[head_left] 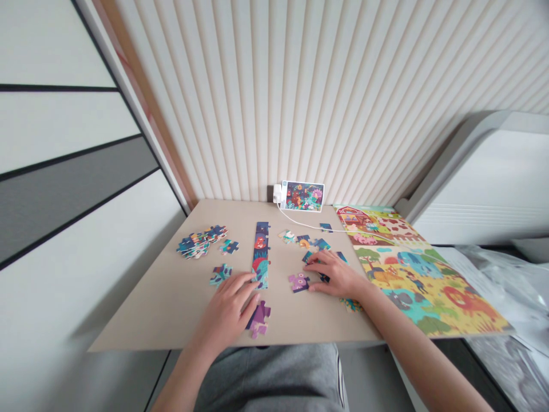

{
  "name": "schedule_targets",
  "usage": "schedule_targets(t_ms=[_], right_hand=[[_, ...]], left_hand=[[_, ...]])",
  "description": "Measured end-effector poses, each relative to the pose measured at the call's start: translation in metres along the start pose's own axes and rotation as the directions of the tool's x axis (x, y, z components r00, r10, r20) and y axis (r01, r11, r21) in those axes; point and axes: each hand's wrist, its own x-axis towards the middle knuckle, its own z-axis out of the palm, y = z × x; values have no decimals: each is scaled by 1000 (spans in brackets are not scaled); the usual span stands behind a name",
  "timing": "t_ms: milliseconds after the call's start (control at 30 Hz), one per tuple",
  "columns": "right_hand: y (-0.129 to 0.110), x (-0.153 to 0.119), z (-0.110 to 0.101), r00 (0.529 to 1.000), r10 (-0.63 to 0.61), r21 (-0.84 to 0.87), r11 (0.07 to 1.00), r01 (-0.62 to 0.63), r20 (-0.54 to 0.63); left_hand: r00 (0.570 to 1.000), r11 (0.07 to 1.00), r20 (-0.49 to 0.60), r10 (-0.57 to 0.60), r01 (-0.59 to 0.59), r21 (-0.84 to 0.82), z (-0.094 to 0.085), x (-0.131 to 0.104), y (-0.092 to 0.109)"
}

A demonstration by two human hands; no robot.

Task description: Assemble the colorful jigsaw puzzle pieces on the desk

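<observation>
A joined vertical strip of jigsaw puzzle pieces lies mid-table, with a red fox-like picture and a red-and-teal lower part. My left hand lies palm down, its fingers extended and their tips touching the strip's bottom end. Beside its thumb is a purple puzzle piece. My right hand spreads its fingers over several dark puzzle pieces, partly hiding them; I cannot see it gripping any. Just left of those fingertips lies a pink-and-purple puzzle piece. Teal puzzle pieces sit left of the strip.
A heap of puzzle pieces lies on the table's left. A picture card leans on the ribbed wall by a white charger, whose cable crosses the table. Two finished puzzles, a farm and an animal scene, cover the right side.
</observation>
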Motion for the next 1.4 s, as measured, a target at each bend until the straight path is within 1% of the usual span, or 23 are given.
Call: schedule_targets(t_ms=[100, 167, 233, 300, 467, 633, 833, 900, 1033, 1133, 1400], right_hand=[[-2, 1, -1, 1000, -18, -21, 1000, 18, 13], [-4, 1, -3, 999, -33, -32, 999, 33, 12], [-6, 1, -4, 999, -50, -37, 998, 50, 2], [-6, 1, -5, 998, -69, -35, 997, 68, -7], [-5, 1, -4, 997, -76, -27, 997, 76, -21], [-4, 0, -3, 996, -83, -28, 996, 83, -18], [-5, 0, -4, 997, -69, -29, 997, 68, -17], [-5, 1, -4, 997, -77, -29, 997, 76, -31], [-5, 1, -3, 996, -75, -29, 997, 73, -54], [-4, 1, -3, 996, -69, -23, 997, 68, -54], [-2, 0, -1, 997, -69, -19, 998, 68, -36]], left_hand=[[991, 994, -129, 34, -48, -101, -5, -4, -2], [979, 988, -203, 3, -34, -153, -9, -5, -3], [975, 984, -221, -34, -6, -179, -12, -6, -3], [979, 983, -196, -47, 10, -183, -12, -5, -2], [996, 992, -86, -15, 5, -124, -8, -2, 1], [996, 996, -84, -25, 18, -85, -7, -1, 2], [999, 998, -49, -15, 11, -69, -8, 0, 2], [1000, 998, -22, 1, -2, -56, -10, 1, 4], [997, 996, 47, 69, -66, -56, -13, 1, 9], [993, 993, 60, 103, -99, -60, -14, 2, 12], [991, 995, 99, 93, -88, -55, -13, 4, 13]])
